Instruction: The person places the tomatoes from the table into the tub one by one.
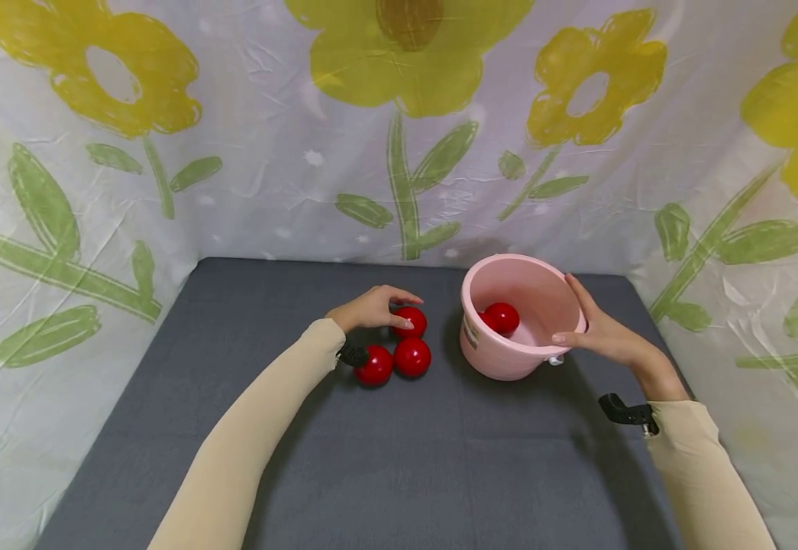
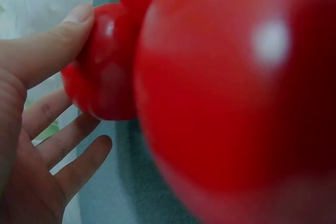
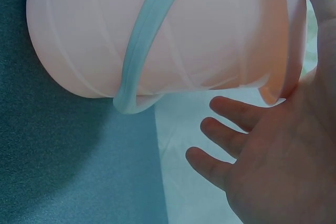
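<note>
My left hand (image 1: 367, 309) is around a glossy red ball (image 1: 415, 315), thumb on the near side and fingers on the far side. In the left wrist view the thumb presses that ball (image 2: 107, 61), with other fingers spread beyond it. Two more red balls, one at the left (image 1: 375, 368) and one at the right (image 1: 412, 357), lie just in front on the dark mat. To the right stands a pink bucket (image 1: 505, 361); my right hand (image 1: 601, 332) grips its right rim between thumb and fingers. Inside the bucket sit a red ball (image 1: 503, 318) and part of another, mostly hidden.
A pale handle (image 3: 137, 56) hangs down the bucket's outer wall. The dark grey mat (image 1: 399, 466) covers the table. White sheets with yellow flowers (image 1: 254, 153) rise behind it and along both sides.
</note>
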Demonstrator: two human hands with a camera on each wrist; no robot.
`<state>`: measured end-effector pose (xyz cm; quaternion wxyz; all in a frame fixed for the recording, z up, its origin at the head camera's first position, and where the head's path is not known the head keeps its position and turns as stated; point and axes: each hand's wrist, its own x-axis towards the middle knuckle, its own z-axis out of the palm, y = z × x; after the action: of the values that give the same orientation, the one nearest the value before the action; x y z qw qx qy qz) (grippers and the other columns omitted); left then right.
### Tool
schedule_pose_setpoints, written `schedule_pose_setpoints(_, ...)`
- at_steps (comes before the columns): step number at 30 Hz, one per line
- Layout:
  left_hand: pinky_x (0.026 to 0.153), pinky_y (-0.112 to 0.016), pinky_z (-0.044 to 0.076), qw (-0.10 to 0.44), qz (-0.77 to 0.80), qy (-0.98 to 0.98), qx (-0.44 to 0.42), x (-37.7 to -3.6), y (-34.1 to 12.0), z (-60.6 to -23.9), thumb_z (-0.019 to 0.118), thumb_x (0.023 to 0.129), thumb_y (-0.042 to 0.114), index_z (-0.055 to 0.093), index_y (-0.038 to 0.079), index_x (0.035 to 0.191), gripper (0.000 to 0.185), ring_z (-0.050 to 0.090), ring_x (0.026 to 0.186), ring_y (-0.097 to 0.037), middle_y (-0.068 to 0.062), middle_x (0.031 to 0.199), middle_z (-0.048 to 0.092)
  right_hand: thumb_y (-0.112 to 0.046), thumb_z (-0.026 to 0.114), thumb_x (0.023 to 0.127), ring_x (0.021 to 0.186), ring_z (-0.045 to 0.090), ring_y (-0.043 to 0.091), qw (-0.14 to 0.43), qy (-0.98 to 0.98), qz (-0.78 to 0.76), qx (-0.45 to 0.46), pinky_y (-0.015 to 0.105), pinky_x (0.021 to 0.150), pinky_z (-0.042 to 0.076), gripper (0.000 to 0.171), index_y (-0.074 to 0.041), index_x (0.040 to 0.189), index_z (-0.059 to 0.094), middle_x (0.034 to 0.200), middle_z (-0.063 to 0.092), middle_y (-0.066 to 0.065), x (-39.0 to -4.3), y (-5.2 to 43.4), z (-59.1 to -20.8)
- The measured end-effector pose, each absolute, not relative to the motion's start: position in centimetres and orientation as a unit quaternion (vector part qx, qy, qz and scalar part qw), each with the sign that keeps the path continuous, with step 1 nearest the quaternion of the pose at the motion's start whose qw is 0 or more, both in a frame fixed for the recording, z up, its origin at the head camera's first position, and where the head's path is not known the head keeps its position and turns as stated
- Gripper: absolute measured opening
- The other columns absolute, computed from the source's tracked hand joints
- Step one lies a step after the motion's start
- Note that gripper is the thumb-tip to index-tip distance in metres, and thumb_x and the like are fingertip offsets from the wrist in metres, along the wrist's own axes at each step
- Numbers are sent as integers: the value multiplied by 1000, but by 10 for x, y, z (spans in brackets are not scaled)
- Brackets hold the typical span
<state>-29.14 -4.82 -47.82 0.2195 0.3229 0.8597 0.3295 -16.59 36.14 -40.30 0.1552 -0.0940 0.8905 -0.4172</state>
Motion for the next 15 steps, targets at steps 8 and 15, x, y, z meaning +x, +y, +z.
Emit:
schedule_pose_setpoints(8, 112, -43, 45, 225, 341, 854, 321, -290, -48, -480, 74, 90, 23, 62, 13, 135, 48, 57, 131, -26, -5, 138, 63, -23, 72, 87, 143, 20, 42, 159, 889, -420, -90, 70, 112, 28, 114, -23, 158, -18, 166, -4, 18, -165, 361, -403)
schedule_pose_setpoints(15, 111, -43, 47, 225, 348, 854, 313, -292, -46, -478, 75, 89, 24, 63, 13, 134, 48, 56, 132, -27, -4, 137, 64, -23, 72, 87, 144, 19, 42, 159, 889, -421, -90, 71, 112, 27, 114, -23, 158, -18, 166, -3, 18, -166, 361, -403)
